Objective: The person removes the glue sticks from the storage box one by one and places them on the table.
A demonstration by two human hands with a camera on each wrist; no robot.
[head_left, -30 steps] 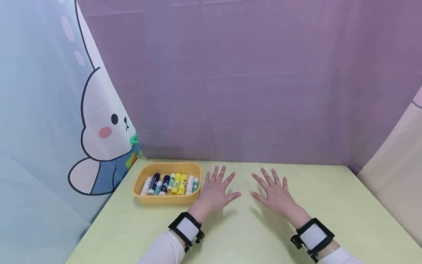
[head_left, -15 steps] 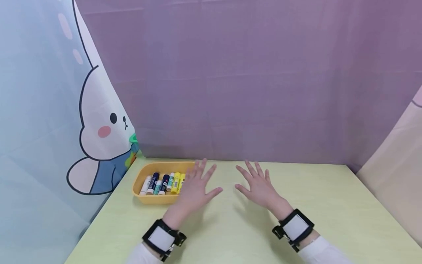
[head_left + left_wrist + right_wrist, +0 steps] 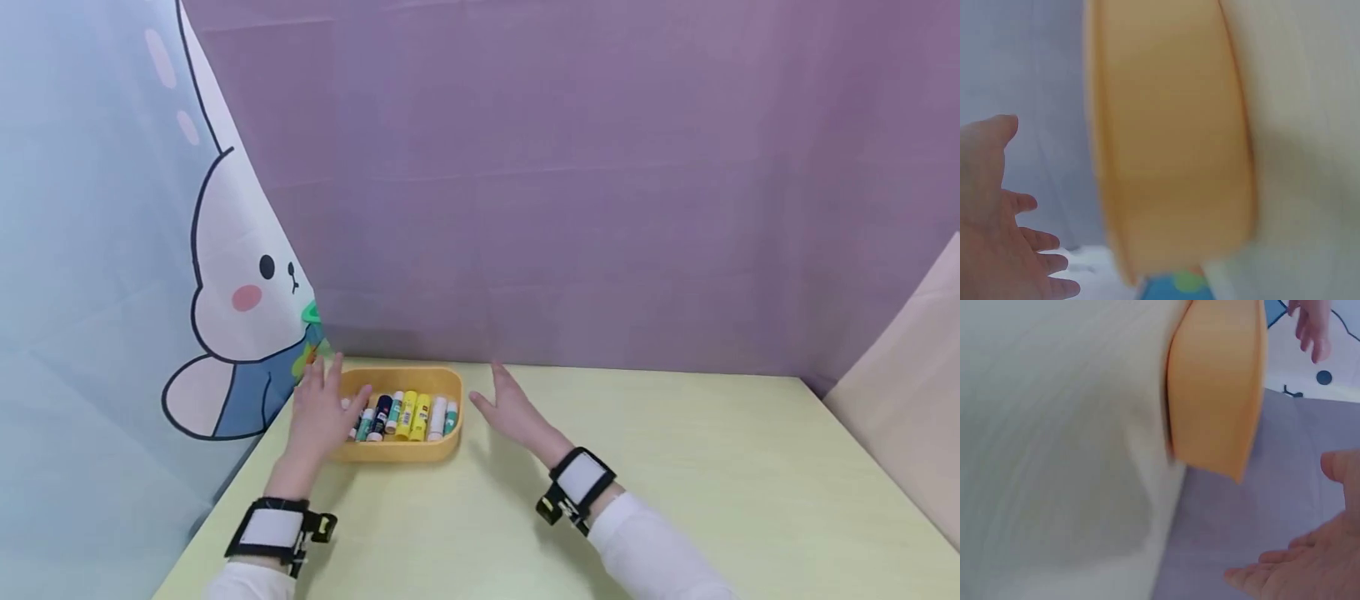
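Note:
A yellow-orange plastic basket (image 3: 401, 452) stands at the back left of the table, holding a row of glue sticks (image 3: 406, 415) in white, navy, teal and yellow. My left hand (image 3: 321, 417) is over the basket's left end, fingers spread, hiding that end and some sticks in the head view. Just off the right end, my right hand (image 3: 517, 410) reaches toward the basket with straight fingers and the thumb apart. Both hands hold nothing. In the left wrist view the basket's side wall (image 3: 1175, 137) fills the middle, beside the spread left fingers (image 3: 1041, 240).
The pale green table (image 3: 675, 483) extends to the right and front. A purple cloth (image 3: 562, 183) hangs along its back edge. To the left hangs a light blue curtain (image 3: 82, 292) with a cartoon rabbit (image 3: 247, 275); a pale cloth (image 3: 907, 367) hangs on the right.
Both hands have moved left, from the middle of the table to either end of the basket. The left hand crossed over the basket. The basket and glue sticks stay in place.

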